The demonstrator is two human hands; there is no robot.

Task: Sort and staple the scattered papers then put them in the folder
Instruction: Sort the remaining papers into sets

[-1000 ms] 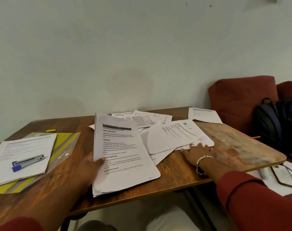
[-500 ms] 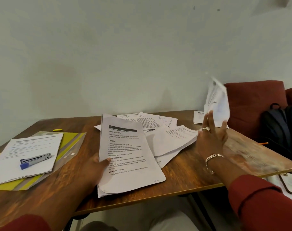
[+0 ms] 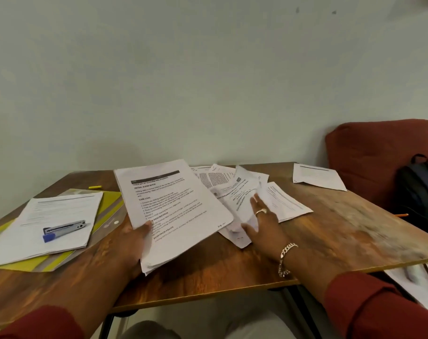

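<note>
with the left hand (image 3: 134, 243) gripping the collected stack (image 3: 174, 211) by its near edge above the surface (image 3: 342, 228), the right hand (image 3: 262, 223), fingers spread flat on the scattered sheets (image 3: 247, 192), should probably slide one page free before lifting.
</note>
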